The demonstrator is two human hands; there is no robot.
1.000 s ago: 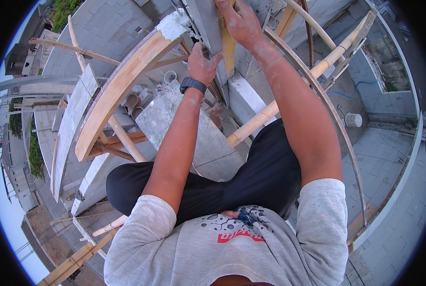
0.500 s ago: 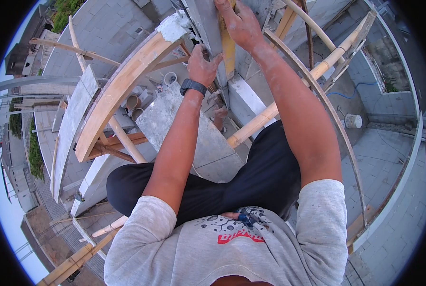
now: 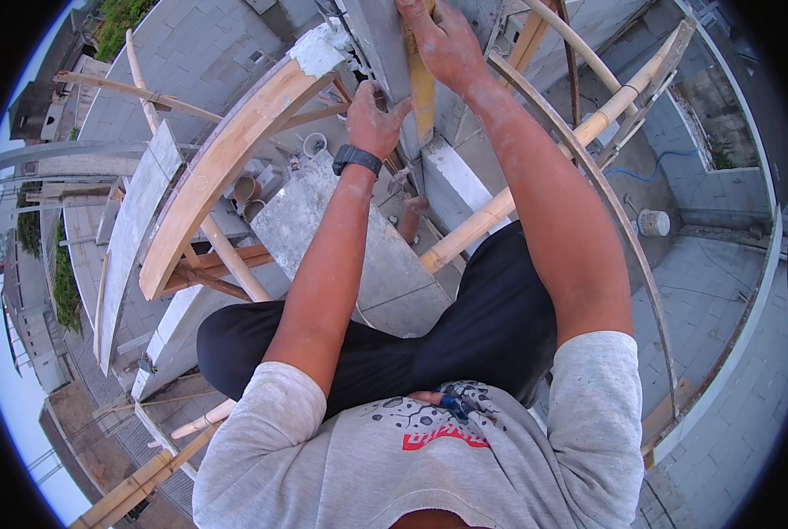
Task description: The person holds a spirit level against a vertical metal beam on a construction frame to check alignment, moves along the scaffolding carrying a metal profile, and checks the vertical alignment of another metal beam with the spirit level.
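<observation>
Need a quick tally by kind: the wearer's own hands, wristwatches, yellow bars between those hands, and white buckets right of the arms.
Own hands: 2 (left hand, right hand)
Wristwatch: 1
Yellow bar: 1
White bucket: 1
Total: 5

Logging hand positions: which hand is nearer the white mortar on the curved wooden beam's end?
Left. In view, the left hand is just below and right of the mortar; the right hand is farther right, across the grey panel.

Soft daylight falls evenly; fisheye distortion bends the edges.
</observation>
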